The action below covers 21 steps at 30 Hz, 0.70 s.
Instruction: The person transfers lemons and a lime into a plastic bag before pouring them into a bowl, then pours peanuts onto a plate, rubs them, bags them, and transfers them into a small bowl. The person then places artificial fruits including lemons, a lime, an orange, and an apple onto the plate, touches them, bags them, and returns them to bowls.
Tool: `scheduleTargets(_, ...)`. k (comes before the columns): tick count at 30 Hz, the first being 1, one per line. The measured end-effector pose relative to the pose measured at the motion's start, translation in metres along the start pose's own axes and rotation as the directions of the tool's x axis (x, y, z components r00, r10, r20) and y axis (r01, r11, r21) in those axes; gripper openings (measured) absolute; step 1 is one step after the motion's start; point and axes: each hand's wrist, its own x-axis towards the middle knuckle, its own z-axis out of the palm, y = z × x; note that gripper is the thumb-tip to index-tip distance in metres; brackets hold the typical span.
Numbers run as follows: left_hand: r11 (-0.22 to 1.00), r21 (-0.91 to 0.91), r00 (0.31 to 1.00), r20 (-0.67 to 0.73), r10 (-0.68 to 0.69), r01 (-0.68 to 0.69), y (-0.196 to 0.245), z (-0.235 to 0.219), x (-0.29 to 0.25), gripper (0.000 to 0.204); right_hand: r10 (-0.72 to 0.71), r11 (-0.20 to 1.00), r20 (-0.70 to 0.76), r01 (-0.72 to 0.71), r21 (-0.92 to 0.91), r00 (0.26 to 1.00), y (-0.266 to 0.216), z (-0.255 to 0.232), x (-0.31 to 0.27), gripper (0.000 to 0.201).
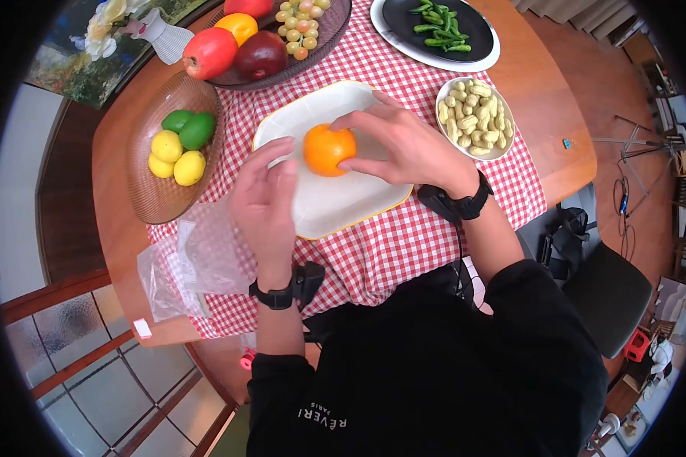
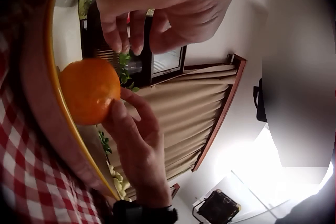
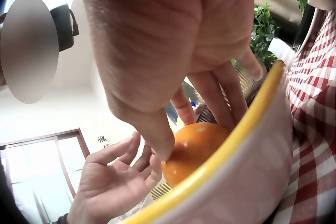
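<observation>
An orange (image 1: 328, 151) is located within the outline of a white dish (image 1: 343, 202) with a yellow rim, left of its far right corner; whether the dish floor is touched by it cannot be told. The orange is gripped by the right hand (image 1: 415, 152), with the thumb placed on the near side and fingers on the far side. The left hand (image 1: 267, 198) is held open at the left of the orange, fingers loosely bent and apart from the fruit, over the left edge of the dish. A black strap with a small device is worn on each wrist. The dish is set on a red-and-white checked cloth (image 1: 389, 251), by which part of a wooden table (image 1: 549, 99) is covered. Right of the dish, peanuts (image 1: 476, 114) are contained in a round bowl (image 1: 486, 158); beyond it, green peppers (image 1: 442, 29) are borne on a black plate (image 1: 404, 30). At the left, yellow fruits (image 1: 166, 145) and green fruits (image 1: 197, 131) are grouped in an oval glass dish (image 1: 149, 145). Grapes (image 1: 301, 27) and larger fruits are held in a dark platter (image 1: 324, 46) at the far side. A clear plastic bag (image 1: 213, 255) is observed near the left forearm.
</observation>
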Motion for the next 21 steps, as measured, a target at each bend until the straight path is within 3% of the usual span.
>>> scheduleTargets(1, 1.000, -0.006, 1.000, -0.002, 0.004, -0.004, 0.005, 0.003, 0.004, 0.033, 0.018, 1.000, -0.005, -0.017, 0.023, 1.000, 0.000, -0.002, 0.001, 0.043)
scheduleTargets(2, 0.898, 0.400, 0.974, 0.199, 0.110, -0.183, 0.012, 0.006, 0.009, 0.041, 0.011, 1.000, -0.001, -0.011, 0.018, 1.000, 0.000, -0.003, 0.001, 0.043)
scheduleTargets(3, 0.608, 0.691, 0.904, 0.411, 0.115, -0.391, 0.016, 0.008, 0.012, 0.050, 0.023, 1.000, 0.006, -0.023, -0.006, 1.000, 0.000, -0.003, 0.000, 0.042)
scheduleTargets(4, 0.604, 0.694, 0.906, 0.405, 0.123, -0.392, 0.015, 0.008, 0.015, 0.050, 0.033, 0.999, 0.010, -0.033, -0.029, 0.999, 0.002, -0.002, 0.001, 0.041)
scheduleTargets(6, 0.719, 0.628, 0.920, 0.389, 0.040, -0.297, 0.011, 0.012, 0.021, 0.063, -0.016, 0.999, -0.022, 0.015, -0.049, 1.000, 0.008, 0.003, 0.002, 0.043)
scheduleTargets(13, 0.753, 0.612, 0.949, 0.312, 0.048, -0.240, 0.001, 0.005, 0.020, 0.057, -0.095, 0.993, -0.013, 0.093, -0.074, 0.995, 0.004, 0.000, 0.002, 0.052)
scheduleTargets(15, 0.858, 0.508, 0.972, 0.228, -0.054, -0.072, -0.004, -0.001, 0.019, 0.051, -0.104, 0.993, 0.015, 0.104, -0.052, 0.995, -0.001, -0.001, 0.005, 0.053)
scheduleTargets(18, 0.875, 0.484, 0.970, 0.211, -0.121, 0.004, -0.006, -0.005, 0.019, 0.045, -0.059, 0.997, 0.135, 0.066, -0.050, 0.989, -0.009, -0.002, 0.011, 0.054)
scheduleTargets(19, 0.878, 0.479, 0.971, 0.202, -0.126, 0.014, -0.007, -0.007, 0.018, 0.045, 0.000, 0.997, 0.209, 0.017, -0.078, 0.978, -0.010, -0.002, 0.013, 0.053)
scheduleTargets(21, 0.850, 0.518, 0.971, 0.234, -0.038, -0.091, -0.005, -0.008, 0.019, 0.048, -0.049, 0.991, 0.214, 0.074, -0.112, 0.976, -0.009, -0.005, 0.019, 0.052)
